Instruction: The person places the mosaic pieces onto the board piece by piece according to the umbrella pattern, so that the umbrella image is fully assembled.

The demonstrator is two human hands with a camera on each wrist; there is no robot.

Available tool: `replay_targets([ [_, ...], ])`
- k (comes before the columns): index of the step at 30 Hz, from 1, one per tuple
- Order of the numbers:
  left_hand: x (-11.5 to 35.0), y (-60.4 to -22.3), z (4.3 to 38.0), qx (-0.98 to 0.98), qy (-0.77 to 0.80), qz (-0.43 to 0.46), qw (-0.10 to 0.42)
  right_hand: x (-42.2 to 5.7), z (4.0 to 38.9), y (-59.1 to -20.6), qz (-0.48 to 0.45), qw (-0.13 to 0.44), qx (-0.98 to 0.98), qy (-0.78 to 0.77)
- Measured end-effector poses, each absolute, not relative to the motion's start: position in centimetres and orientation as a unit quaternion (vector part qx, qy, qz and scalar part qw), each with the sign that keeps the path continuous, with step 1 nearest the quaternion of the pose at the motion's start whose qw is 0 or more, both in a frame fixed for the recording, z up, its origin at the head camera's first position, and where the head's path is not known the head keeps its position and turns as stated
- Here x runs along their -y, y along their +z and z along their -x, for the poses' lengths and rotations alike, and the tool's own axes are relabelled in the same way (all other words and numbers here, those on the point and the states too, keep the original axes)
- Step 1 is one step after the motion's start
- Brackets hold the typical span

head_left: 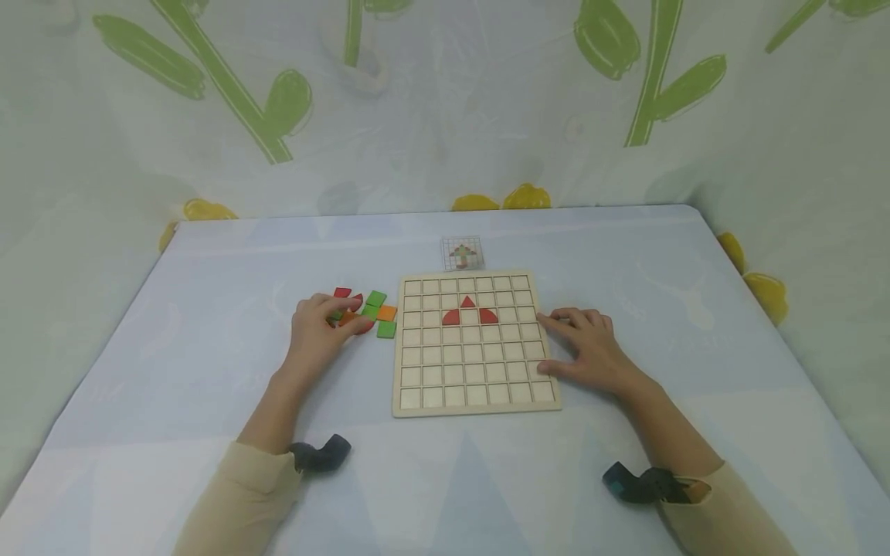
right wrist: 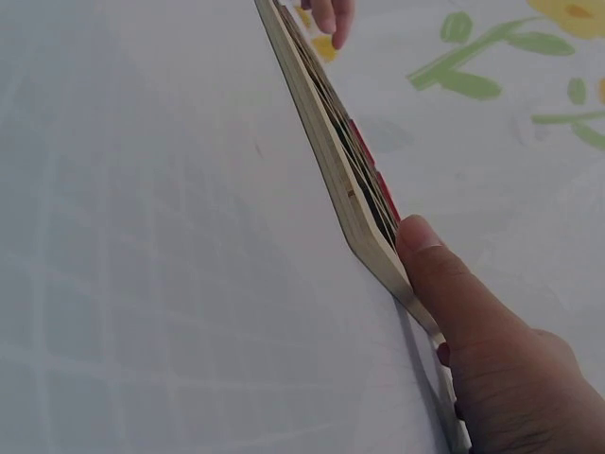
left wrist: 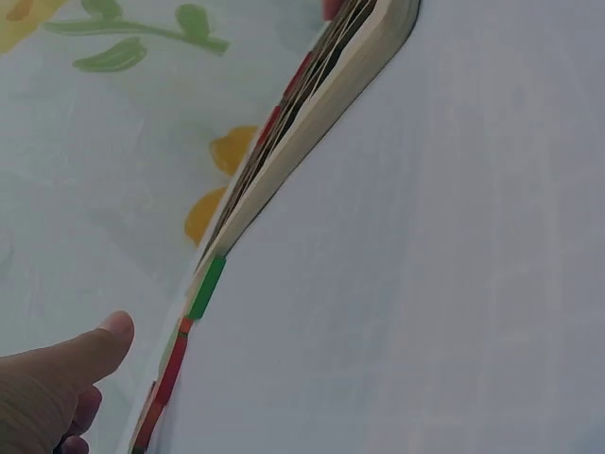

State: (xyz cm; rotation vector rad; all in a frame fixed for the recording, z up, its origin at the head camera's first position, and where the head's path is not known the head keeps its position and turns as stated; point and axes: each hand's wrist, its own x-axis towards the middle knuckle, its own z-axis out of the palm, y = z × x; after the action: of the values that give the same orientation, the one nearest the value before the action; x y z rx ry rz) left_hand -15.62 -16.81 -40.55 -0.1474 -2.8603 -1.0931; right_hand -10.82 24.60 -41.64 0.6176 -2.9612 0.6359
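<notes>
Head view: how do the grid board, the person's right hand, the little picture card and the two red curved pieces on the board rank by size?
1. grid board
2. right hand
3. picture card
4. left red curved piece and right red curved piece: these look alike, so unranked

The pale blue table (head_left: 480, 471) has a smooth top with faint triangles near its front. A square wooden grid board (head_left: 463, 354) lies flat in the middle. Just beyond its far edge sits a small patterned card (head_left: 462, 253). Beside its left edge, green tiles (head_left: 386, 330), an orange tile (head_left: 386, 313) and red pieces (head_left: 341, 293) lie loosely clustered.
</notes>
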Motion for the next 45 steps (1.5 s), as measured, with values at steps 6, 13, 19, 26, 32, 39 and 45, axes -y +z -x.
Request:
replay_targets([
  [6,18.0,-40.8,15.3,0.941,-0.333,0.039,0.040,-24.7,10.6,-41.7,-0.200,0.029,0.957,0.207],
  [13,19.4,-40.8,15.0,0.952,-0.304,0.014,0.038,-24.7,10.7,-41.6,-0.205,0.028,0.956,0.211],
  [19,20.5,-40.7,14.3,0.960,-0.279,-0.008,0.028,-24.5,10.7,-41.8,-0.208,0.028,0.953,0.217],
  [26,20.7,-41.1,14.2,0.960,-0.278,-0.018,0.028,-24.6,10.6,-41.9,-0.203,0.028,0.956,0.211],
  [32,20.5,-41.0,14.3,0.955,-0.293,-0.015,0.037,-24.6,10.9,-41.6,-0.206,0.030,0.956,0.208],
  [39,20.3,-41.0,14.3,0.958,-0.285,-0.007,0.040,-24.5,11.0,-41.4,-0.200,0.024,0.957,0.210],
  [45,20.1,-41.0,14.0,0.960,-0.275,0.016,0.060,-24.5,10.9,-41.4,-0.196,0.015,0.958,0.211],
])
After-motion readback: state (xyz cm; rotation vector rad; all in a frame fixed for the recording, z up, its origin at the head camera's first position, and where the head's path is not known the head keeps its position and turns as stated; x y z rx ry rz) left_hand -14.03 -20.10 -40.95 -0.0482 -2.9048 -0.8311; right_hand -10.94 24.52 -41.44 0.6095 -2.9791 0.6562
